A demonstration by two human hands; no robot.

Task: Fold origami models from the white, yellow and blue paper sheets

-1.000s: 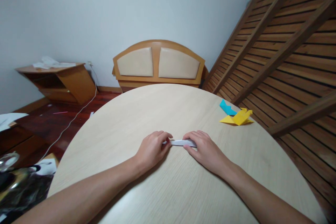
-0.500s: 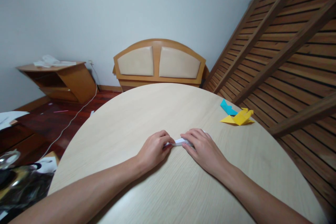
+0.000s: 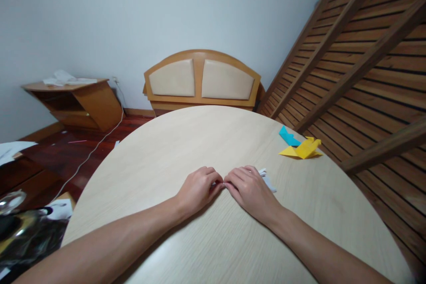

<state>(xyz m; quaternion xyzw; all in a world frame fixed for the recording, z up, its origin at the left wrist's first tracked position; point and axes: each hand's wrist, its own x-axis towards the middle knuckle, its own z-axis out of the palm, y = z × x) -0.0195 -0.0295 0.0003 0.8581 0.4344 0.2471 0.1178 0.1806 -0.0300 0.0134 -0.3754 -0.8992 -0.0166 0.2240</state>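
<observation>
Both hands meet on white paper, mid table

L hand [image 3: 197, 188] & R hand [image 3: 249, 188] are fingertip to fingertip, fingers curled together and pressing the folded paper [image 3: 268, 179] flat on table [image 3: 173, 151]. Paper lies mostly under R hand, one end shows past its knuckles to the right; long axis approx left-right. R hand nearer; yellow [image 3: 303, 148] & blue [image 3: 288, 137] pieces well apart

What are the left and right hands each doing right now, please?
Left hand: fingers curled, pinching the end of the white folded paper on the table.
Right hand: pressed flat over the same paper, fingertips meeting the left hand's.
</observation>
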